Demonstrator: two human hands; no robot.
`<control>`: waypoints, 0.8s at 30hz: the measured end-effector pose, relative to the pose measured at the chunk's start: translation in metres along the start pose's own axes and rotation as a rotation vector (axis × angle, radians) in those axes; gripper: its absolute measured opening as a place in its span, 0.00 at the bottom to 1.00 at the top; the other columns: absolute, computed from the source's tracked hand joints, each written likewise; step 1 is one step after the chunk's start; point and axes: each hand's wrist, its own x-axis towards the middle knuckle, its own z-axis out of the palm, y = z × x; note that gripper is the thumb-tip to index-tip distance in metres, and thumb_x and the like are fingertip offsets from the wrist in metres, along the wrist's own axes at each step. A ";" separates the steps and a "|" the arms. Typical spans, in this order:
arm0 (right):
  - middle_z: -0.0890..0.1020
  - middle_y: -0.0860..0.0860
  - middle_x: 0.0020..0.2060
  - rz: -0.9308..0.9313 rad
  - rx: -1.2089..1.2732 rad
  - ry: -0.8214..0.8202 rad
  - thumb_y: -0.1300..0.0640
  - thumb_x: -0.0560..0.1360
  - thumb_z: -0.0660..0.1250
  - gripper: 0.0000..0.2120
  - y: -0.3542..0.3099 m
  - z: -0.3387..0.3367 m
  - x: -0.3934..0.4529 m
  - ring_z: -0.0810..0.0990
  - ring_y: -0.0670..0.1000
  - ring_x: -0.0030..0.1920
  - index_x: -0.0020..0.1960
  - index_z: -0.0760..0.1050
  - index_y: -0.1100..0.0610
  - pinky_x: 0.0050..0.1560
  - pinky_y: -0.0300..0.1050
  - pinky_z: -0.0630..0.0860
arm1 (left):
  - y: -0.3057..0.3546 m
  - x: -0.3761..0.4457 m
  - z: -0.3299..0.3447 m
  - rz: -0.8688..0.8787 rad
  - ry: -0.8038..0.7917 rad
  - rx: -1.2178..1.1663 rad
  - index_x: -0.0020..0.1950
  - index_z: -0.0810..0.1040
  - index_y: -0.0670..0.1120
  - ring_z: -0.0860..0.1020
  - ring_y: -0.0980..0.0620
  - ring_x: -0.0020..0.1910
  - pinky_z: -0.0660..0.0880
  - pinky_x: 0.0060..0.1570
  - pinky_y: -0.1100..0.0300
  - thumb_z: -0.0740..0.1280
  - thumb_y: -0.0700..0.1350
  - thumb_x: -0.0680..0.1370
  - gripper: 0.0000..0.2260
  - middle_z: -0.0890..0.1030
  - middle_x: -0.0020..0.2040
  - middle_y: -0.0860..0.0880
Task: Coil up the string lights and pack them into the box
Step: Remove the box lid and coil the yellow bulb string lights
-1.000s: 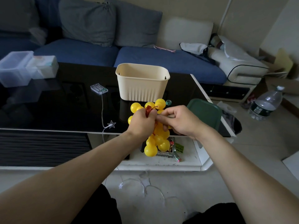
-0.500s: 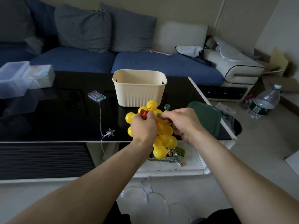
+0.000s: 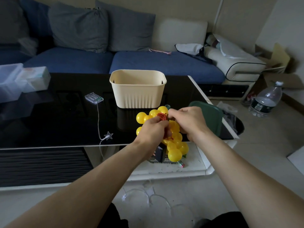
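A blue sofa point(image 3: 148, 63) with grey cushions spans the top of the frame. Below it a black glass table point(image 3: 49, 122) fills the left and centre, its near edge crossing the middle of the frame and its right edge slanting from upper centre toward the right. A cream box point(image 3: 137, 90) stands on the table at centre, open-topped; its inside is mostly hidden from this angle, and nothing shows above the rim. A dark green lid point(image 3: 211, 117) lies at the table's right edge, just right of the hands. Two translucent containers point(image 3: 19, 79) sit at the far left edge; their contents are unclear. A water bottle point(image 3: 267, 99) stands on the floor at right, well apart from the table.

The left hand point(image 3: 152, 131) is curled round a bunch of yellow ball lights point(image 3: 175, 146) over the table's near edge, just in front of the box. The right hand point(image 3: 189, 121) pinches red wire point(image 3: 162, 116) at the bunch's top. Bare table lies between bunch and box.

A clear battery case point(image 3: 94, 98) lies left of the box, its cord running to a star light point(image 3: 108, 135) at the near edge and over it. More clear strand point(image 3: 148, 196) loops on the floor at bottom centre.
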 end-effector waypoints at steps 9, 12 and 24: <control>0.76 0.52 0.24 0.090 0.027 -0.303 0.60 0.72 0.74 0.08 0.005 -0.007 -0.001 0.69 0.47 0.21 0.35 0.83 0.62 0.21 0.36 0.61 | -0.016 0.004 -0.010 0.044 -0.097 0.151 0.51 0.76 0.42 0.82 0.47 0.50 0.77 0.59 0.56 0.55 0.38 0.85 0.10 0.83 0.45 0.44; 0.78 0.52 0.26 -0.013 -0.058 -0.400 0.53 0.78 0.72 0.14 0.007 -0.010 0.000 0.68 0.45 0.22 0.38 0.84 0.62 0.21 0.36 0.62 | -0.017 0.006 -0.017 0.080 -0.079 0.205 0.54 0.79 0.40 0.84 0.49 0.51 0.78 0.56 0.61 0.57 0.39 0.84 0.11 0.85 0.45 0.44; 0.73 0.60 0.32 -0.111 -0.197 -0.531 0.56 0.81 0.65 0.18 0.005 -0.014 0.004 0.61 0.49 0.24 0.45 0.78 0.73 0.22 0.38 0.57 | -0.019 0.010 -0.019 0.201 0.033 0.395 0.51 0.82 0.42 0.82 0.47 0.46 0.79 0.48 0.58 0.64 0.42 0.82 0.08 0.85 0.45 0.44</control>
